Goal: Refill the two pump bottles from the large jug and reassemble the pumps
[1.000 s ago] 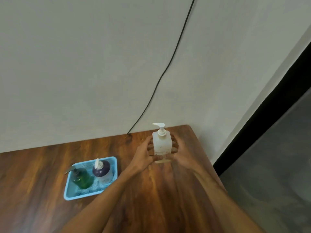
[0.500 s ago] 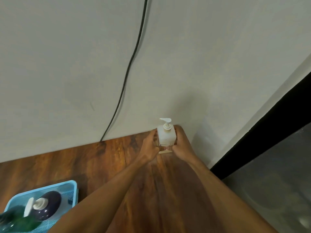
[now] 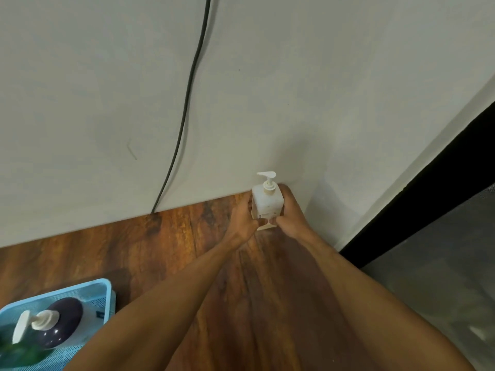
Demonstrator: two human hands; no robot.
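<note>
Left hand [image 3: 241, 220] and right hand [image 3: 291, 214] clasp the white pump bottle [image 3: 267, 202] upright at the tabletop's [image 3: 160, 250] far right corner; the purple pump bottle [image 3: 65, 321], pump on, and a green bottle [image 3: 18, 353] wait in the near-left blue tray [image 3: 80, 287], so refilling seems not yet begun.
</note>
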